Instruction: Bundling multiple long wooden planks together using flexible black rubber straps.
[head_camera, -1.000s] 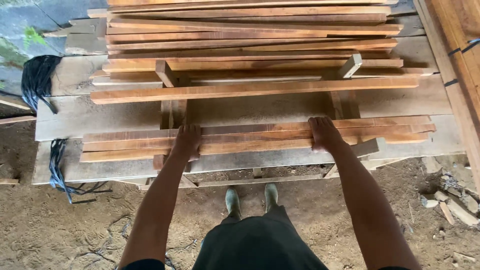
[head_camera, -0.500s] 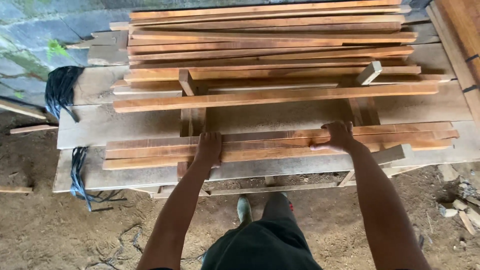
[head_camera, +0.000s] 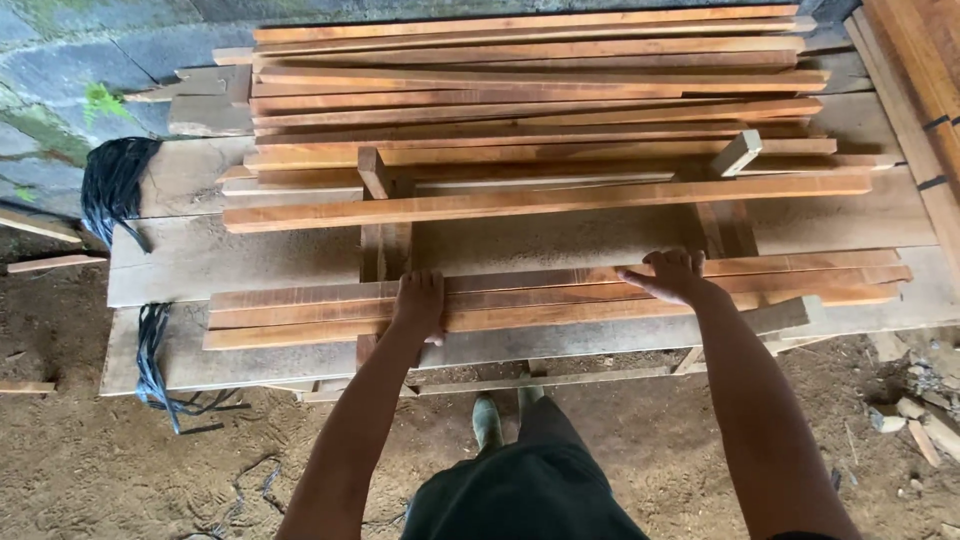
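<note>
Slats (head_camera: 560, 295) under both hands (flat)

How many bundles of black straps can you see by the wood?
2: one black strap bundle lies at the platform's far left edge, another hangs off its near left corner. More may be hidden.

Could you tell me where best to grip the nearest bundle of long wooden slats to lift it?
Grip the nearest slats from the near long edge, hands spread apart as the left hand and right hand lie now; they are long, thin and would likely sag or tip if held at one end.

Reddish-brown wooden slats (head_camera: 560, 295) lie flat, bundled side by side across grey planks.
</note>
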